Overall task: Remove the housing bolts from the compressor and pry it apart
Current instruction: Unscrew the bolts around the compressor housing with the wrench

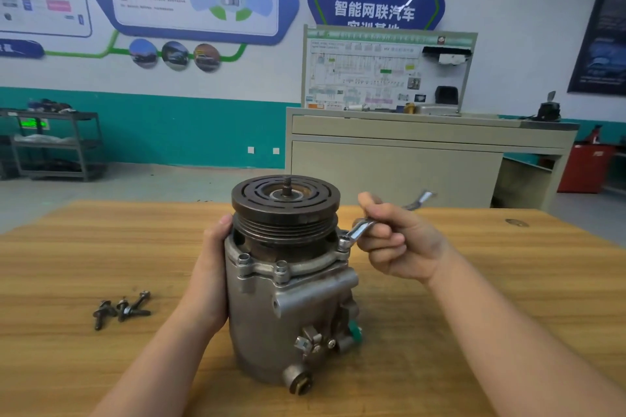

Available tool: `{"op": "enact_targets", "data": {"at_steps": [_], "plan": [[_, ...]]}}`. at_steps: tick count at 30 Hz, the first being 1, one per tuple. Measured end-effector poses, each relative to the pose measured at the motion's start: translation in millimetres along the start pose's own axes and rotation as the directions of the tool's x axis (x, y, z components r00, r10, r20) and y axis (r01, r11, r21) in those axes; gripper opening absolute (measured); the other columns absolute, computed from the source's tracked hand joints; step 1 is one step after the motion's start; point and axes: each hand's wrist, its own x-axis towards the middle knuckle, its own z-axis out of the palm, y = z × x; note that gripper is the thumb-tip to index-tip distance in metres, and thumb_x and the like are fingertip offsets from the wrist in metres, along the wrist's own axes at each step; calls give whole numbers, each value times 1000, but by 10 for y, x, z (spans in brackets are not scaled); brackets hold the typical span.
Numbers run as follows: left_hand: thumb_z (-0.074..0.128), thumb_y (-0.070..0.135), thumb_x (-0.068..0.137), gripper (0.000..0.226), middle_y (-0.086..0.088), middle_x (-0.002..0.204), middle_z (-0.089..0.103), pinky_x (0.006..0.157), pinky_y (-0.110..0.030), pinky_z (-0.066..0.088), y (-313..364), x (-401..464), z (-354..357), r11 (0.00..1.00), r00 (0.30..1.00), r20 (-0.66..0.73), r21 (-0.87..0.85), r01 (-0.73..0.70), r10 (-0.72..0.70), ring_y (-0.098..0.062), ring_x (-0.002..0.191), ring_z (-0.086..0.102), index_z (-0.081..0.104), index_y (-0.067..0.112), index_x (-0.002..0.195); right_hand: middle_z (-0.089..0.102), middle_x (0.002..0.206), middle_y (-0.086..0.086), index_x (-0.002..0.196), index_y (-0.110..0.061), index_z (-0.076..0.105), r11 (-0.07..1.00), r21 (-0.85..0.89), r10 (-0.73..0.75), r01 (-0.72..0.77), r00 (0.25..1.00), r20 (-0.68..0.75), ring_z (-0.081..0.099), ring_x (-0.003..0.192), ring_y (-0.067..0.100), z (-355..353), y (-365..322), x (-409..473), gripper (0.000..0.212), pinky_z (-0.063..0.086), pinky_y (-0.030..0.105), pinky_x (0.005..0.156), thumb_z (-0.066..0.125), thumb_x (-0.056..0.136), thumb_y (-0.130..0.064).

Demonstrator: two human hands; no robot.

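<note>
While the compressor (288,281) stands upright mid-worktop (508,281), left hand (210,267) presses flat at its nine o'clock; right hand (396,240) grip holds the wrench (364,228) on a three o'clock bolt (343,242). Loose bolts (122,308) lie at nine o'clock.

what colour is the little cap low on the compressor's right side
Green cap, seen in the head view.

wooden table (474,281); behind it — beige cabinet (389,159) with wiring board (372,74); metal shelf (57,142)

Grey compressor (288,298) upright, pulley up; wrench (364,227) on right bolt; loose bolts (122,310) left.
</note>
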Motion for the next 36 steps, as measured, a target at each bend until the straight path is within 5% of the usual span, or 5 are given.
{"op": "enact_targets", "data": {"at_steps": [6, 12, 24, 32, 36], "plan": [[40, 59, 80, 48, -9, 99, 74, 77, -38, 48, 28, -3, -7, 1000, 1000, -8, -7, 27, -27, -22, 91, 71, 76, 29, 89, 49, 39, 2, 50, -11, 53, 976, 76, -196, 206, 974, -115, 40, 27, 3, 59, -18, 95, 33, 24, 10, 28, 82, 63, -8], [48, 70, 68, 54, -11, 105, 73, 84, -42, 46, 75, -51, 16, 998, 998, -21, 1, 61, -61, -25, 97, 70, 76, 30, 92, 40, 39, 7, 49, -18, 32, 728, -506, -671, 463, 634, -384, 28, 28, 9, 410, 170, -266, 48, 18, 14, 34, 48, 89, 3], [45, 65, 75, 46, -8, 99, 74, 80, -40, 46, 138, -77, 39, 999, 999, 5, 41, 35, -35, -22, 92, 71, 74, 33, 90, 33, 51, -7, 60, -26, 30, -261, -965, -844, -12, 488, 222, 38, 46, 3, 890, 709, -318, 43, 29, 11, 43, 59, 86, -7], [41, 61, 79, 49, -12, 105, 73, 81, -40, 47, 147, -95, 65, 996, 996, -24, 21, 81, -81, -26, 98, 69, 76, 29, 93, 47, 44, 5, 53, -21, 40, 748, -581, -595, 321, 712, -373, 33, 31, 9, 543, 269, -333, 37, 23, 20, 35, 60, 80, -8], [48, 64, 76, 45, -8, 100, 75, 73, -31, 50, 175, -109, 92, 998, 998, -13, 12, 58, -58, -19, 91, 71, 76, 31, 88, 41, 41, -4, 57, -16, 52, 943, -153, -334, 297, 817, -471, 30, 26, 1, 419, 111, -151, 27, 17, 13, 29, 59, 80, -28]]}}
